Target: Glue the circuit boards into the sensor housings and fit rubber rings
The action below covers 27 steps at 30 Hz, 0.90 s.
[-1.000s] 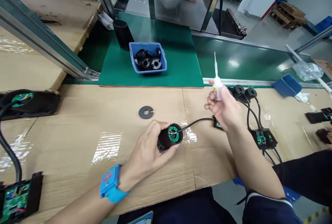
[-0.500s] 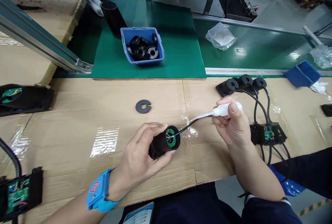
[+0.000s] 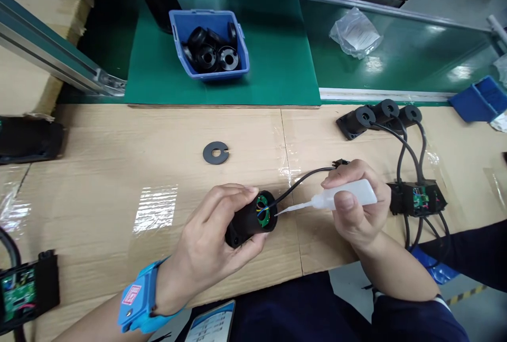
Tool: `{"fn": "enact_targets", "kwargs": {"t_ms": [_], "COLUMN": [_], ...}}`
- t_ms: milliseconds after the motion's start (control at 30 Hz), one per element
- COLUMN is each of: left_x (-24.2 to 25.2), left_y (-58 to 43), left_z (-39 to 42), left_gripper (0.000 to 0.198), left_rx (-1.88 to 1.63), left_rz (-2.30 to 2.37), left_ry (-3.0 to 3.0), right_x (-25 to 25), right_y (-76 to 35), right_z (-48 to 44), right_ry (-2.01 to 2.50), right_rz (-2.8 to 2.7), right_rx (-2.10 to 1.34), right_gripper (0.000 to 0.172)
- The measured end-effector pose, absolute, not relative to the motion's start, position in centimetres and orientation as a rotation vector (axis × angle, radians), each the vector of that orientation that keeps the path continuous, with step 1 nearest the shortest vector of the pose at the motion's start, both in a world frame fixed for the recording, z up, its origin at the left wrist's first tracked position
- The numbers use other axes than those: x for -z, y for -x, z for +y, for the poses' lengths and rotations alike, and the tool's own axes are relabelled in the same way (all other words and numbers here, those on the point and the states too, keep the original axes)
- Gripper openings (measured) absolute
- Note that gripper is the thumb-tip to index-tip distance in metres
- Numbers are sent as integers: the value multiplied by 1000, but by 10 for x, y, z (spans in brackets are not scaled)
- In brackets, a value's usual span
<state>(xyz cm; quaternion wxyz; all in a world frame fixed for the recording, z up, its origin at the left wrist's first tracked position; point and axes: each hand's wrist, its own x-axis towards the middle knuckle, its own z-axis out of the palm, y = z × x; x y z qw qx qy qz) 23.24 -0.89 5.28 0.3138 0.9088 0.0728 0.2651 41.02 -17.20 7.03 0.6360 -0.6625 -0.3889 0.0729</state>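
White bottle (image 3: 358, 192) clasped in right hand (image 3: 358, 220), nozzle at black housing (image 3: 246, 221) clasped in left hand (image 3: 208, 249).

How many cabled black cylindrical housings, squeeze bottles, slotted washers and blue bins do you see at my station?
4 black cylindrical housings: one in the left hand, three in a row near the belt
1 white squeeze bottle, in the right hand
1 black slotted washer, on the cardboard
2 blue bins
Total: 8
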Motion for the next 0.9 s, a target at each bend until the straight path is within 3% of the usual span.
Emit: {"fn": "enact_targets", "kwargs": {"t_ms": [133,900], "left_x": [-52,-55], "left_y": [-232,-232], "left_z": [-8,-8], "left_gripper": [44,39], "left_rx": [-701,-650], "left_rz": [185,215], "left_ry": [-2402,-2414], "right_x": [-72,-75], "right_y": [-410,-413], "right_z": [-175,-172], "right_ry": [1545,1537], "right_rz": [-1020,-1244], "right_rx": [-148,-47], "right_gripper": [15,16]}}
